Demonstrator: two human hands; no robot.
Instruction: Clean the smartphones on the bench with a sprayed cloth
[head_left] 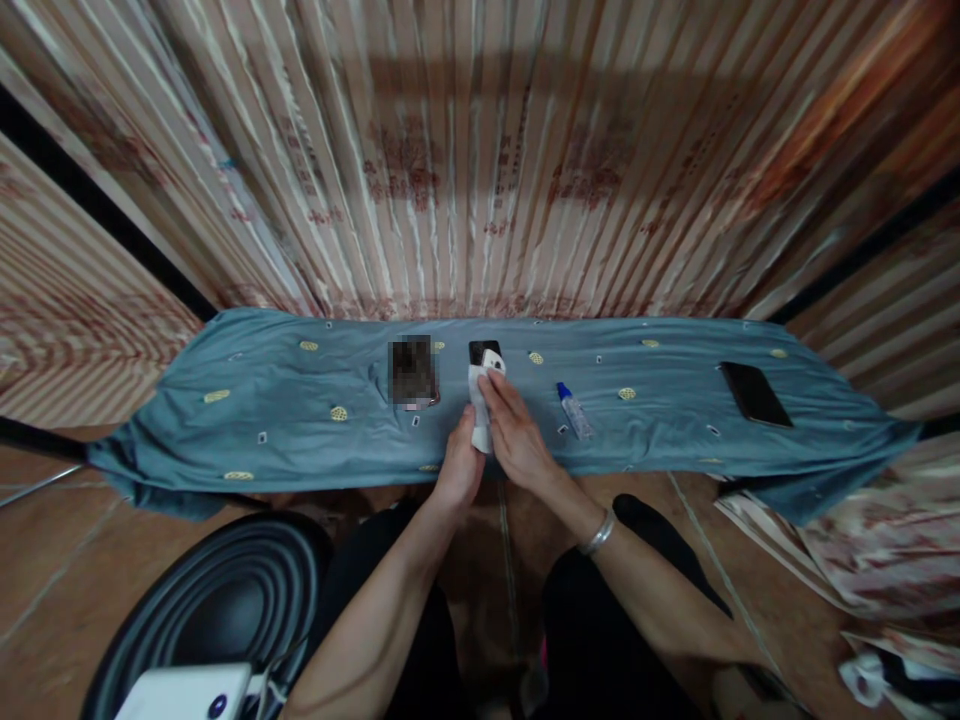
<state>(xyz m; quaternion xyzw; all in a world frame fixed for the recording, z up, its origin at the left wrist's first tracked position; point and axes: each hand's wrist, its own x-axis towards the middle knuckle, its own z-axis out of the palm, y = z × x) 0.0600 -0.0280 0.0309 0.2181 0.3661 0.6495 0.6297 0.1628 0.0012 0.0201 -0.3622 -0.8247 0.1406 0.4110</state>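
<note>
Over the middle of the cloth-covered surface, both my hands are on a white phone with dark camera lenses at its upper end. My left hand grips its lower left side, thumb pointing up along it. Laid over it from the right is my right hand, fingers together and covering much of it. White material, perhaps a tissue, shows between the hands; its edges are hard to make out. A black flat piece shows just beyond the fingertips, and whether it belongs to the phone I cannot tell.
A teal patterned cloth covers the bench. Left of my hands lies a dark pixelated object; to the right, a blue-capped bottle and a black phone. A ringed black stool carries a white device. Curtains hang behind.
</note>
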